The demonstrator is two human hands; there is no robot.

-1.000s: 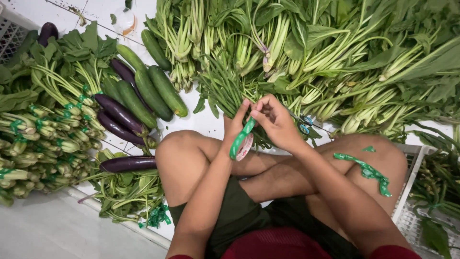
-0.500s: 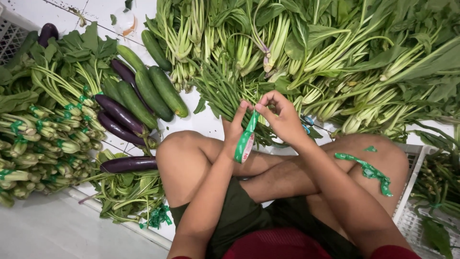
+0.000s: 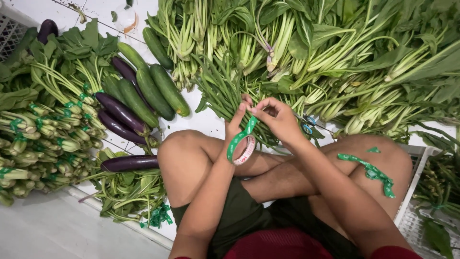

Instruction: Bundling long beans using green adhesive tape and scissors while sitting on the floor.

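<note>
I sit cross-legged on a white floor. My left hand holds a roll of green tape that hangs below its fingers. My right hand pinches the loose end of the tape, stretched a short way from the roll. Both hands hover over a thin bunch of long green stems lying in front of my knees. A crumpled strip of green tape sticks to my right thigh.
Cucumbers and dark eggplants lie at the left centre. Bundled greens tied with green tape fill the left side. Loose leafy greens pile across the back right. Blue-handled scissors lie beside my right hand. A white crate stands at right.
My right hand has pulled the tape end up and away from the roll, so a longer strip is stretched. Both hands have shifted slightly upward.
</note>
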